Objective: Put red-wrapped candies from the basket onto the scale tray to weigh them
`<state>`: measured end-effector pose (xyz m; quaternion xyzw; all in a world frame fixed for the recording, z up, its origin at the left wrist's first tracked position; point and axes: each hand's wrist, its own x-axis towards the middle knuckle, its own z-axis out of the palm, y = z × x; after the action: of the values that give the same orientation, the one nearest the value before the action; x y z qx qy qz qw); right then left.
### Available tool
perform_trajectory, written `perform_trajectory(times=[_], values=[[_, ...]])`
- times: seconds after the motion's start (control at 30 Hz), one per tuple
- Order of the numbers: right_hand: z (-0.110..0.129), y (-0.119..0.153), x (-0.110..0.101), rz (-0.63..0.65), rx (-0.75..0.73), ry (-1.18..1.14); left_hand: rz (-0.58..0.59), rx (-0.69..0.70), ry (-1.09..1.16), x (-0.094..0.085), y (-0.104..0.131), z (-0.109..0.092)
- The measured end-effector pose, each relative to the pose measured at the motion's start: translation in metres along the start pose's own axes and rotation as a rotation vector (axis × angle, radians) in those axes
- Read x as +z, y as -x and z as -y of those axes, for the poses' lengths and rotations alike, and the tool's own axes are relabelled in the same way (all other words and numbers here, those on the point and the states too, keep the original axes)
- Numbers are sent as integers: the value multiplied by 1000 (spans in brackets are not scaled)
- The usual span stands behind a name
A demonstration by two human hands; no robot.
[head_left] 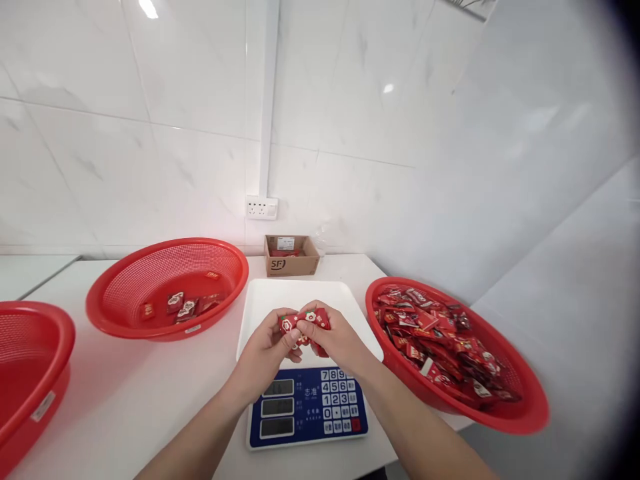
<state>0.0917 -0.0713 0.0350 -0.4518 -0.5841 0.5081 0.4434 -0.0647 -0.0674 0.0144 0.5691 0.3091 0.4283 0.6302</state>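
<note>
My left hand (pixel 267 348) and my right hand (pixel 336 335) meet over the white pan (pixel 256 300) of a scale. Between them they hold red packets (pixel 311 316) printed with white flowers; how many is hard to tell. Both thumbs press on the front of the packets, and the fingers are curled behind. Below the hands is the scale's blue panel (pixel 310 427), with keys at the right and three small displays at the left.
On the right, a red basket (pixel 520 407) holds a heap of red packets. Another red basket (pixel 150 257), with several packets inside, stands back left; a third (pixel 63 333) is at the left edge. A cardboard box (pixel 295 267) sits by the wall.
</note>
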Motion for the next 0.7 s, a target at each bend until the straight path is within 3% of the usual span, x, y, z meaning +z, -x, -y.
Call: perform_trajectory(times=[0.17,0.3,0.4,0.5,0.6,0.7], values=[[-6,-10,4,-84,49,-79,-98,34,36,-16,-4,1],[-5,-11,-2,-29,115,-233,-37,8,70,-18,-5,-1],[-6,-13,-5,-50,123,-117,-46,11,27,-20,-8,0],[-12,-20,-14,-152,109,105,-151,72,-243,-26,-13,5],[-20,-25,-27,-214,102,222,-278,145,-709,-33,-15,11],[-27,-25,-40,-250,100,356,-293,241,-1024,-35,-13,15]])
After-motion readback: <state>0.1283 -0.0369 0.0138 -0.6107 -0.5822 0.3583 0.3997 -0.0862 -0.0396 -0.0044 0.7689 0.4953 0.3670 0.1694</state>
